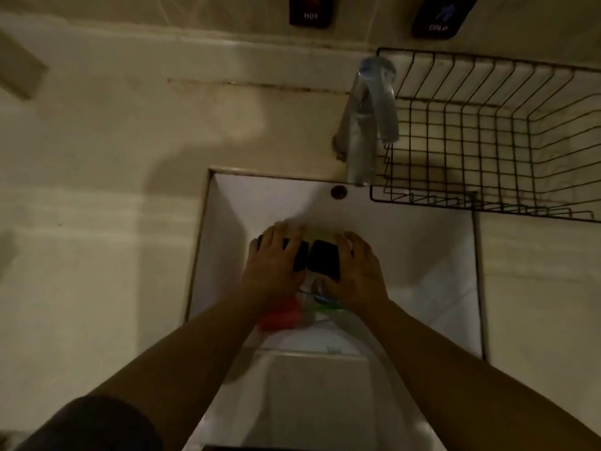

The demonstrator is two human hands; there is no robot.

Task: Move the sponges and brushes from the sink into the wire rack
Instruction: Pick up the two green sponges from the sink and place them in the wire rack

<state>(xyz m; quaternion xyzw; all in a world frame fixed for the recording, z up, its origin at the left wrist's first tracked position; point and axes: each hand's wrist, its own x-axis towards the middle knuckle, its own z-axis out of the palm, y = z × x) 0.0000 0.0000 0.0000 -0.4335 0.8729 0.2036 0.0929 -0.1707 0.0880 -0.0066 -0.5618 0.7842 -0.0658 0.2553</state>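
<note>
Both my hands are down in the white sink (422,249). My left hand (273,265) lies over a dark-topped sponge (300,260), fingers curled around it. My right hand (354,271) grips a second sponge (323,260) with a black top and a yellowish edge. The two sponges sit side by side, touching. Below my wrists lie a red brush or sponge (279,315) and green and blue brush handles (325,304), partly hidden by my arms. The black wire rack (487,141) stands on the counter at the upper right, with nothing in it.
A chrome tap (367,125) rises between the sink and the rack, its spout over the sink's far edge. The overflow hole (339,191) is just under it. Beige counter (113,190) spreads to the left. Hot and cold plates are on the wall.
</note>
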